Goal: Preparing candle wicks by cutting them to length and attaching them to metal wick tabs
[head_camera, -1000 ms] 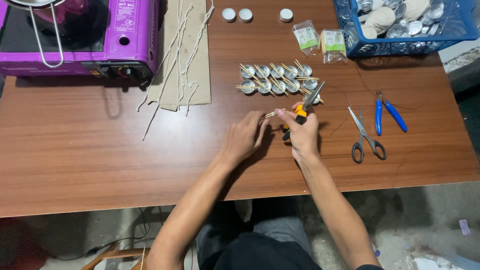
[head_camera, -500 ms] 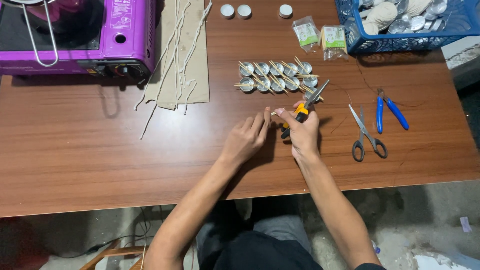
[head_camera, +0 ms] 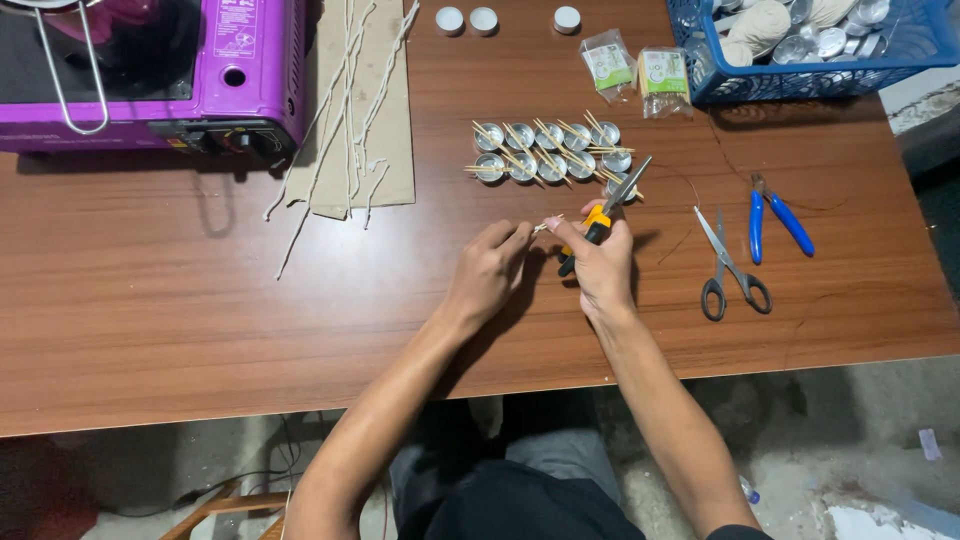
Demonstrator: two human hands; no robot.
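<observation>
You are gripping a pair of orange-and-black-handled pliers (head_camera: 603, 215) in your right hand (head_camera: 600, 262), fingers wrapped closed around the handles, the metal nose pointing up and away toward the cluster of small silver cups (head_camera: 548, 155) with wooden sticks laid across them. Your left hand (head_camera: 490, 270) is sitting just beside the right, its fingertips pinched closed on a thin pale wick piece (head_camera: 545, 225) that is running across to the right hand; whether the pliers are touching it is too small to tell. Both hands are hovering low over the brown wooden table (head_camera: 180, 300), near its middle. Scissors (head_camera: 728, 268) and blue-handled pliers (head_camera: 775, 215) are lying to your right, apart from your hands. Farther back, white wicks (head_camera: 340, 110) are lying on cardboard beside a purple stove (head_camera: 150, 70), and a blue basket (head_camera: 810, 80) is sitting at the far right.
</observation>
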